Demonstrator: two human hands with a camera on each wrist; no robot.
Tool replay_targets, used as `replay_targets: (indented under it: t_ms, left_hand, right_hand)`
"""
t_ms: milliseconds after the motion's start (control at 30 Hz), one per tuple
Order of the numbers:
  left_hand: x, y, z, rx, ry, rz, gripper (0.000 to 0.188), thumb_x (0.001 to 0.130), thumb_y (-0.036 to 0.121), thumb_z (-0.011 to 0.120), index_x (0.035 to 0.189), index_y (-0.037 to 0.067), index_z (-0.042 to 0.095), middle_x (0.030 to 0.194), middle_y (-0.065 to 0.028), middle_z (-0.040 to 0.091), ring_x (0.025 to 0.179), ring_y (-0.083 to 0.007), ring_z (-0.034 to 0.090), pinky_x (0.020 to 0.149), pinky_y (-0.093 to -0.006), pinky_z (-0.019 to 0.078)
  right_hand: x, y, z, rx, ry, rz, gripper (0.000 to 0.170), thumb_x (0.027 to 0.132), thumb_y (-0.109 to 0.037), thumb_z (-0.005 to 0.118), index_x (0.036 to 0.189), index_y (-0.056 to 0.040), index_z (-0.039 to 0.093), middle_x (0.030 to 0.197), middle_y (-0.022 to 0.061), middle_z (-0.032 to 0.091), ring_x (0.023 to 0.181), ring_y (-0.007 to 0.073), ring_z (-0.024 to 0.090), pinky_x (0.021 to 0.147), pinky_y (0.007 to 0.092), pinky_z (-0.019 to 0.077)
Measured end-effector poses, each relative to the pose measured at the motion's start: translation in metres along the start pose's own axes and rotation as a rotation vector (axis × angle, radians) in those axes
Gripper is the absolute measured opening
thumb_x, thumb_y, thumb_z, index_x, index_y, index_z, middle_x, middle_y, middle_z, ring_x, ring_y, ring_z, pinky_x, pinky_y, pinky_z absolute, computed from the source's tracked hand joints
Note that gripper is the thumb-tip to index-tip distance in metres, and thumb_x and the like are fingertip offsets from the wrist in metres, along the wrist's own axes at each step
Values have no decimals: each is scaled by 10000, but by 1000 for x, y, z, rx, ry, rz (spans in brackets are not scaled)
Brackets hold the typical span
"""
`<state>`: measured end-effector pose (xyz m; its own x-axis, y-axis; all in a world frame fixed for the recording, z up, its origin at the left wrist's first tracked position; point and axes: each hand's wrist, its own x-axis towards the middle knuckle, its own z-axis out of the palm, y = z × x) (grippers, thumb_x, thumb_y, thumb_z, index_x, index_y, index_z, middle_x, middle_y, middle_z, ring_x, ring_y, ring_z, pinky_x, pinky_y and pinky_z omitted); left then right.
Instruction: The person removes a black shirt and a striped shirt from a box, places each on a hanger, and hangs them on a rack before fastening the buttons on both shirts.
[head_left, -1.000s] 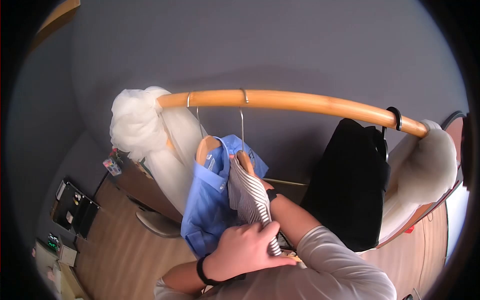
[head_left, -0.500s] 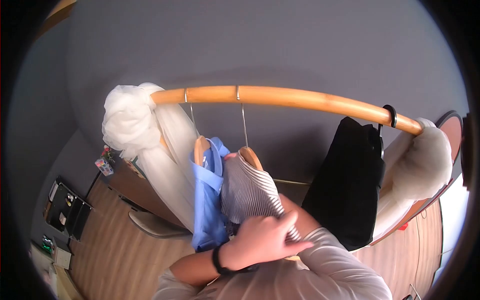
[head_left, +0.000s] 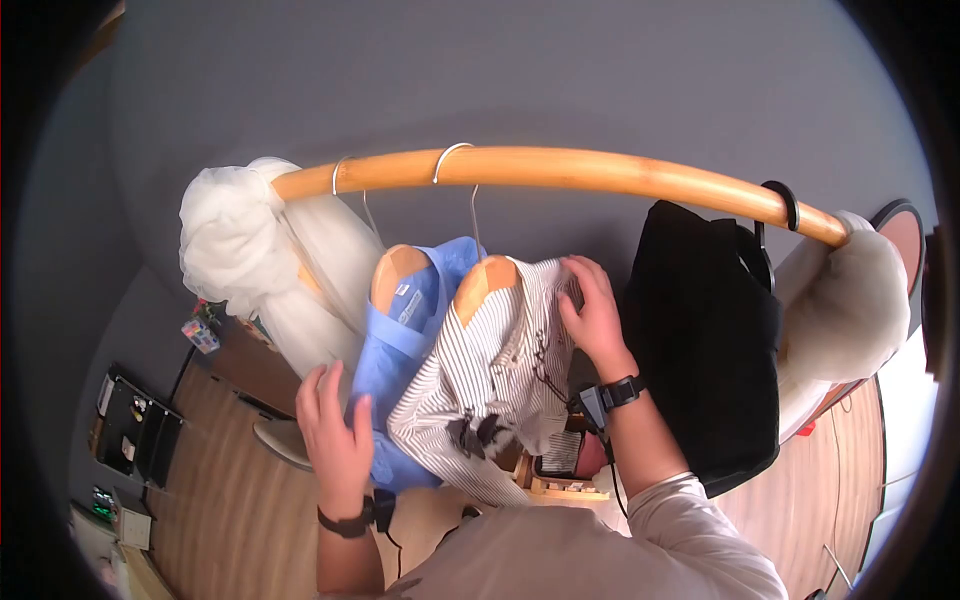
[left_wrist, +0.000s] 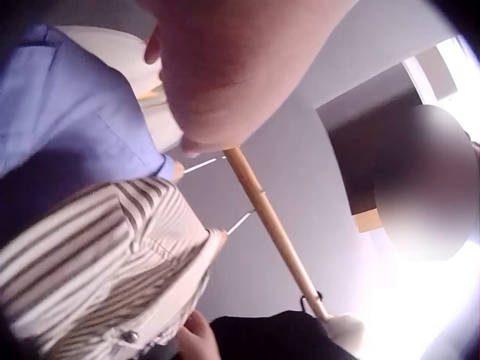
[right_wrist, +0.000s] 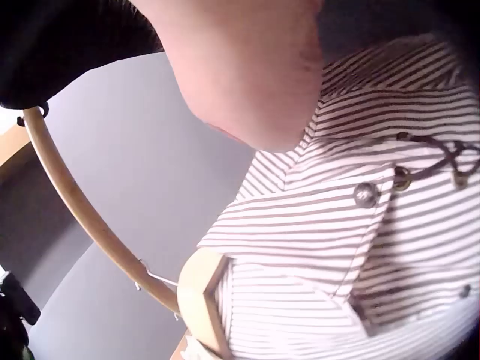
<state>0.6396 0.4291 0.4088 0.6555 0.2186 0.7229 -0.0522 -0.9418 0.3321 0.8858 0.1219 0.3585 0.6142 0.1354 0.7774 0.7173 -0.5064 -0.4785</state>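
Observation:
A striped shirt (head_left: 490, 370) hangs on a wooden hanger (head_left: 488, 278) from the bamboo rail (head_left: 560, 168), its front turned toward the head camera. Just left of it is a blue shirt (head_left: 390, 350) on another wooden hanger (head_left: 392, 270). My right hand (head_left: 597, 315) touches the striped shirt's shoulder at the right, fingers extended. My left hand (head_left: 330, 430) is raised beside the blue shirt, fingers spread and holding nothing. In the right wrist view, dark lacing and a round button (right_wrist: 366, 195) show on the striped shirt (right_wrist: 300, 225).
Black clothing (head_left: 705, 340) hangs at the rail's right on a black hanger. White fabric is tied around both rail ends (head_left: 235, 225). A wooden item (head_left: 565, 488) and folded clothes lie below the striped shirt. Dark furniture stands on the wooden floor at the left.
My left hand has let go of the striped cloth and moved left. The striped shirt has turned to face front. My right hand, mostly hidden before, now shows at its shoulder.

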Motion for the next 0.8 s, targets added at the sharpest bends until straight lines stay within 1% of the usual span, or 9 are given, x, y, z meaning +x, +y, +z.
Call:
replay_targets:
  t_ms: [167,200,300,433,467,533,567,633,800]
  left_hand:
    - [30,-56,24,11,-209,-207,299,1034,101,580,1293,-36,638,1151,-252,706,1028,-425,691,888,-430,535]
    - [35,-62,25,47,-183,-178,288,1013,70,598,1281,-23,648,1198,-236,682,1073,-425,662,916,-447,517]
    - [38,-37,24,230,198,79,286,981,125,672,1246,17,673,1198,-199,647,1100,-410,625,942,-492,501]
    - [19,54,30,-139,-73,210,383,954,170,728,1308,44,651,1265,-216,615,1160,-419,605,966,-486,498]
    - [17,48,40,-168,-142,97,405,950,168,733,1327,51,643,1296,-221,604,1181,-415,600,980,-478,493]
    - [11,25,62,-223,-280,-129,450,944,163,743,1367,63,626,1358,-230,582,1224,-405,590,1008,-462,482]
    - [16,13,58,-89,-369,-182,496,935,158,754,1402,78,608,1286,-211,621,1164,-419,612,967,-467,503]
    - [18,7,59,110,13,81,480,935,144,750,1391,77,615,1226,-184,640,1089,-403,644,915,-475,522]
    - [-8,56,71,-119,-315,444,525,886,17,694,1399,95,614,1264,-154,624,1001,-338,683,841,-438,562]
  right_hand:
    - [6,-26,-10,76,20,-47,457,873,-19,653,1326,-25,596,1363,191,598,1300,404,556,1100,445,461]
    - [10,-30,-11,99,22,-47,445,872,-18,654,1314,-24,602,1356,193,598,1284,406,562,1091,441,465]
    - [7,-28,-6,213,27,-14,373,895,-33,659,1267,-19,625,1230,173,651,1133,349,637,990,403,510]
    - [-31,-9,30,400,-184,341,256,949,-78,666,1195,-9,653,939,96,701,831,198,679,781,328,541]
    - [-43,-13,34,416,-266,391,216,967,-111,675,1158,-11,669,823,53,689,748,121,648,702,301,526]
    - [-71,-8,47,451,-411,446,193,949,-128,704,1101,-14,670,815,64,689,736,143,651,695,321,527]
    - [-82,-9,51,466,-472,453,202,940,-143,722,1085,-14,665,800,69,689,722,154,652,689,328,528]
    - [-97,-16,58,423,-526,440,238,917,-181,764,1046,-11,658,772,83,686,697,184,656,683,342,531]
    - [-96,-43,68,362,-546,276,248,878,-211,801,951,-36,641,759,98,677,691,275,672,660,394,534]
